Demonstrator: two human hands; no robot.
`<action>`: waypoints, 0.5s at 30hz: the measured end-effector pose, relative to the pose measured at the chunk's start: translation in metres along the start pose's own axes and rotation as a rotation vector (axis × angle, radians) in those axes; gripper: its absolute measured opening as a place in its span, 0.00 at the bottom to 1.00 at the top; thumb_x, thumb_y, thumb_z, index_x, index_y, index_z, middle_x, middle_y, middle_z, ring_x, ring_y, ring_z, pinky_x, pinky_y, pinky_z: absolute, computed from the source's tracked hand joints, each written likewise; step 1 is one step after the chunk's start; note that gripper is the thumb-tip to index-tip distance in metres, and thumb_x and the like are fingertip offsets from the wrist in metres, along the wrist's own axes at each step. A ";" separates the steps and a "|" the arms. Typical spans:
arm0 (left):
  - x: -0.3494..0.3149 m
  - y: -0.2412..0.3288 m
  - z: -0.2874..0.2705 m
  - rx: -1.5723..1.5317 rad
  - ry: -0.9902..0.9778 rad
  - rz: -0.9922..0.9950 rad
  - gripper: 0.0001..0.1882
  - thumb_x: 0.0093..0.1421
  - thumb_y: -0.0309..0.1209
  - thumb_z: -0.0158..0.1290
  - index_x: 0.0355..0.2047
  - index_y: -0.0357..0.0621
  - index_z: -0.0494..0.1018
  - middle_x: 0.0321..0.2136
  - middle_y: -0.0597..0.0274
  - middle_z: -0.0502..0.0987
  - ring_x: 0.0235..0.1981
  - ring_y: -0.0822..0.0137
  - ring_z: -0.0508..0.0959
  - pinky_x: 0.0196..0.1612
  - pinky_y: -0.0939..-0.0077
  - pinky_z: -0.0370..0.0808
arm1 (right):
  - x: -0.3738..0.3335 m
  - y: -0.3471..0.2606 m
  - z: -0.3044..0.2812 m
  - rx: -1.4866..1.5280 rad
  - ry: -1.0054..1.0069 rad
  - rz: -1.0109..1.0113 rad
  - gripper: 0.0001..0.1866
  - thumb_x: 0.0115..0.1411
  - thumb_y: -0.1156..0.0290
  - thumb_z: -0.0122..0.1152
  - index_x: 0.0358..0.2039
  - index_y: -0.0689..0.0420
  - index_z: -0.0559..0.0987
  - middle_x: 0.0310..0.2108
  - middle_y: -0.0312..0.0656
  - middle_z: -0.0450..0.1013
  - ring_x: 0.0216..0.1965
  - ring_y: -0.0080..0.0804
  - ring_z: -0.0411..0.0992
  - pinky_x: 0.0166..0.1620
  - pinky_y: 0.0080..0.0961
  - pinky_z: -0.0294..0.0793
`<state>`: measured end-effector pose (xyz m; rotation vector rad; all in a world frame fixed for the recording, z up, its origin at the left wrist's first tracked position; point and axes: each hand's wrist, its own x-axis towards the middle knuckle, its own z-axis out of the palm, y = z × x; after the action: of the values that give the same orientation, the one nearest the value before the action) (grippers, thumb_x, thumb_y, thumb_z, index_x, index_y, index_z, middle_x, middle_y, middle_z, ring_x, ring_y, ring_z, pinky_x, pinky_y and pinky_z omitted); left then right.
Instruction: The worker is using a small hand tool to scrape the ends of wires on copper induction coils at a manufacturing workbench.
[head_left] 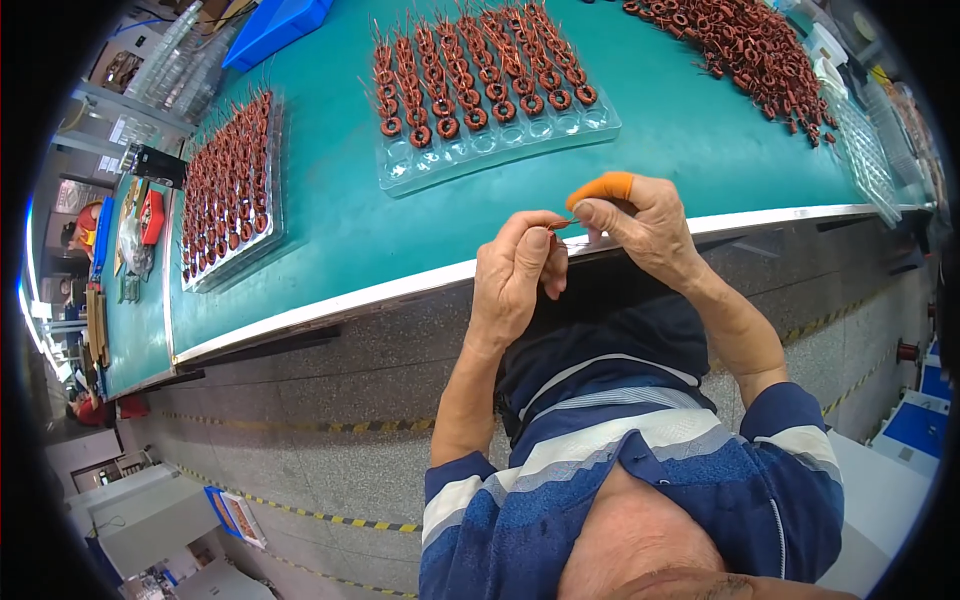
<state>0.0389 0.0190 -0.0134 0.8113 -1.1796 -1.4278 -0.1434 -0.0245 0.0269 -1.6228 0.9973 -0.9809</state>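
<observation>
Above the table's front edge, my left hand (510,275) is closed, thumb and forefinger pinching a small copper-wire coil (561,225). Most of that coil is hidden by the fingers. My right hand (648,228) meets it from the other side, its thumb and forefinger closed on the thin wire ends. An orange finger cot (603,187) covers the right forefinger. Beyond my hands lies a clear plastic tray (500,150) with rows of copper-wound ring coils (480,85), their leads sticking up. The tray's nearest row of pockets holds no coils.
Another filled stack of clear trays (240,245) stands on the left of the green table (330,230). A heap of loose ring coils (745,50) covers the far right, near a clear tray (865,150). A blue bin (275,30) sits at the far left. The white table edge (400,297) runs before me.
</observation>
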 end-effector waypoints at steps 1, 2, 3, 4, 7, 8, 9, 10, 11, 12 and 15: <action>0.000 0.001 -0.002 0.111 0.000 0.012 0.18 0.67 0.38 0.46 0.48 0.35 0.66 0.21 0.65 0.71 0.20 0.76 0.70 0.22 0.83 0.68 | 0.000 -0.003 0.000 0.058 -0.012 0.065 0.13 0.59 0.65 0.64 0.36 0.63 0.81 0.21 0.35 0.74 0.21 0.18 0.71 0.24 0.15 0.71; 0.000 0.003 -0.001 0.109 -0.002 0.012 0.18 0.67 0.38 0.46 0.48 0.35 0.66 0.21 0.65 0.71 0.20 0.76 0.70 0.22 0.83 0.68 | 0.001 -0.002 -0.001 0.056 -0.010 0.066 0.13 0.59 0.65 0.64 0.36 0.63 0.81 0.21 0.35 0.74 0.21 0.18 0.71 0.24 0.15 0.71; 0.000 0.007 0.000 0.218 -0.012 0.065 0.19 0.67 0.39 0.47 0.50 0.36 0.65 0.22 0.65 0.70 0.20 0.76 0.70 0.23 0.83 0.67 | 0.002 -0.002 -0.002 0.124 -0.023 0.135 0.12 0.59 0.65 0.64 0.35 0.63 0.81 0.21 0.35 0.73 0.21 0.18 0.70 0.23 0.15 0.71; 0.000 0.010 0.001 0.326 -0.023 0.117 0.21 0.66 0.40 0.48 0.51 0.36 0.65 0.23 0.64 0.70 0.21 0.77 0.70 0.23 0.84 0.66 | 0.003 -0.002 -0.002 0.193 -0.035 0.205 0.12 0.59 0.66 0.64 0.34 0.63 0.80 0.21 0.35 0.73 0.21 0.17 0.70 0.23 0.14 0.70; -0.002 0.011 -0.001 0.270 -0.068 0.103 0.18 0.66 0.37 0.49 0.49 0.38 0.65 0.21 0.65 0.70 0.19 0.77 0.69 0.22 0.83 0.65 | 0.002 -0.016 -0.002 0.287 -0.148 0.231 0.10 0.59 0.67 0.63 0.32 0.63 0.79 0.20 0.35 0.73 0.20 0.17 0.70 0.23 0.13 0.69; -0.004 0.012 -0.001 0.232 -0.088 0.096 0.16 0.66 0.36 0.48 0.48 0.39 0.66 0.19 0.65 0.70 0.18 0.76 0.69 0.22 0.82 0.66 | -0.002 -0.019 -0.002 0.237 -0.127 0.192 0.10 0.58 0.69 0.64 0.32 0.64 0.79 0.20 0.35 0.73 0.20 0.18 0.70 0.23 0.13 0.69; -0.005 0.007 0.001 0.141 -0.082 0.147 0.14 0.67 0.35 0.47 0.47 0.38 0.66 0.17 0.67 0.68 0.16 0.77 0.67 0.20 0.83 0.64 | -0.006 -0.021 0.000 0.169 -0.105 0.106 0.09 0.57 0.69 0.65 0.32 0.64 0.79 0.21 0.36 0.74 0.21 0.18 0.70 0.23 0.13 0.69; -0.008 0.005 0.005 0.141 -0.080 0.148 0.14 0.67 0.35 0.47 0.47 0.38 0.66 0.17 0.67 0.68 0.16 0.77 0.67 0.20 0.83 0.64 | -0.009 -0.023 0.001 0.102 -0.083 0.019 0.09 0.57 0.70 0.65 0.31 0.64 0.79 0.21 0.36 0.74 0.21 0.18 0.71 0.24 0.13 0.69; -0.011 0.004 0.011 0.064 -0.026 0.172 0.14 0.67 0.35 0.47 0.46 0.37 0.66 0.17 0.67 0.67 0.16 0.77 0.66 0.20 0.83 0.64 | -0.011 -0.028 0.003 0.017 -0.053 -0.001 0.08 0.56 0.72 0.66 0.31 0.64 0.79 0.22 0.37 0.75 0.22 0.19 0.72 0.25 0.16 0.70; -0.012 0.003 0.015 -0.013 0.029 0.196 0.14 0.67 0.35 0.46 0.46 0.37 0.65 0.17 0.67 0.66 0.16 0.77 0.65 0.19 0.84 0.63 | -0.011 -0.025 0.006 0.016 -0.052 0.000 0.08 0.56 0.72 0.66 0.31 0.64 0.79 0.22 0.37 0.75 0.22 0.19 0.72 0.25 0.16 0.70; -0.010 -0.002 0.022 -0.196 0.112 0.178 0.14 0.68 0.35 0.46 0.46 0.37 0.64 0.17 0.67 0.65 0.16 0.77 0.65 0.19 0.84 0.62 | -0.006 -0.012 0.014 -0.155 0.078 -0.212 0.10 0.54 0.72 0.67 0.35 0.63 0.79 0.24 0.37 0.76 0.25 0.21 0.73 0.29 0.19 0.73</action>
<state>0.0203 0.0337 -0.0105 0.6252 -0.9835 -1.3101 -0.1308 -0.0123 0.0345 -1.8606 0.9875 -1.1394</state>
